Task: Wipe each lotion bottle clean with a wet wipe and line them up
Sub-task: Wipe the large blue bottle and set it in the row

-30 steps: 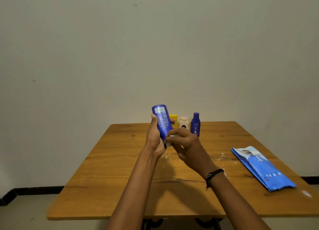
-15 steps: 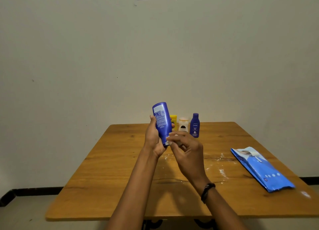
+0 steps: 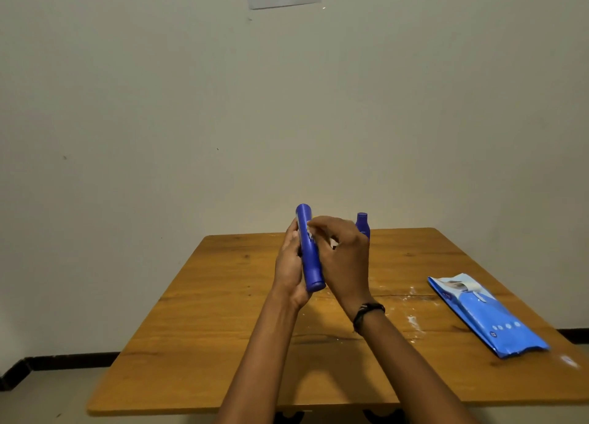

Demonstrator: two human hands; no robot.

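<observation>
Blue lotion bottle (image 3: 308, 251) near-upright in left hand (image 3: 288, 269), edge-on.

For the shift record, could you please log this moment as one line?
left hand: holds blue lotion bottle | right hand: wiping it with wet wipe | wipe pack: on table

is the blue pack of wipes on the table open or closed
Open. The wipes pack lies flat on the table, and its white flap at the far end is peeled back.
</observation>
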